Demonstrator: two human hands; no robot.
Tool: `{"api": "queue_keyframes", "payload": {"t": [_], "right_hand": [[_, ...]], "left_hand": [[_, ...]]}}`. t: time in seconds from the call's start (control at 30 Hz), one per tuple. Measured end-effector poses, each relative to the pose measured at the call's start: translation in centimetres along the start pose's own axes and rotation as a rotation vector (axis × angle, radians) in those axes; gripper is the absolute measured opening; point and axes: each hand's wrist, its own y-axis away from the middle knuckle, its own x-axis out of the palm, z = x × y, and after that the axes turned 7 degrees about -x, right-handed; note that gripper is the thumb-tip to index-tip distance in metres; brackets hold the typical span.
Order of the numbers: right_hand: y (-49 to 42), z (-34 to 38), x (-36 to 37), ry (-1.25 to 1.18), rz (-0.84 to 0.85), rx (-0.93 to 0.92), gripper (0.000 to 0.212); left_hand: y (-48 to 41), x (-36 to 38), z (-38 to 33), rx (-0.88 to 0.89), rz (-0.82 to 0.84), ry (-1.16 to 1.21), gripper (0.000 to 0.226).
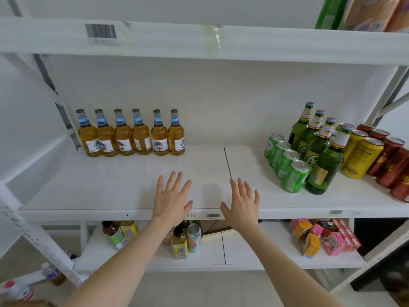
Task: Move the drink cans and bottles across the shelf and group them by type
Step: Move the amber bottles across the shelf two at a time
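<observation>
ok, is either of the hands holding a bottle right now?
No, the left hand and right hand are spread open over the white shelf board, gripping nothing.

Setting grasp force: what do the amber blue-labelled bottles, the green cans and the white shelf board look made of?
Amber blue-labelled bottles: probably clear glass, glossy; liquid shows through, crimped caps.
Green drink cans: thin metal, likely aluminium; silver pull-tab lids, glossy printed sides.
White shelf board: matte, finely textured, perhaps laminated board; core hidden.
</observation>
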Motion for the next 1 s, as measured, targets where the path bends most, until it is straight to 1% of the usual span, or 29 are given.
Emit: {"api": "queue_keyframes", "payload": {"t": [0.17,0.47,0.57,0.77,0.9,1.0], "right_hand": [[-3.6,3.3,1.5,0.026,-0.014,-0.017,0.076],[-12.3,8.2,4.5,0.002,-0.008,-0.019,0.078],[-15.4,9.6,4.8,-0.007,-0.035,-0.014,0.077],[-21.2,12.0,6.4,-0.048,-0.078,0.042,0.079],[-24.8,13.1,8.2,-0.080,-0.103,0.091,0.080],[-27.4,13.7,9.5,-0.122,-0.132,0.125,0.082]], "left_hand": [[-2.2,1.2,4.2,-0.013,-0.018,-0.004,0.068],[-9.6,2.9,11.1,-0.017,-0.054,-0.013,0.068],[-12.2,2.9,13.7,-0.029,-0.108,0.018,0.068],[-18.2,3.2,17.8,0.012,-0.140,0.015,0.068],[-22.5,3.7,19.7,0.045,-0.183,0.050,0.067],[-25.7,4.2,20.1,0.047,-0.172,0.109,0.069]]}}
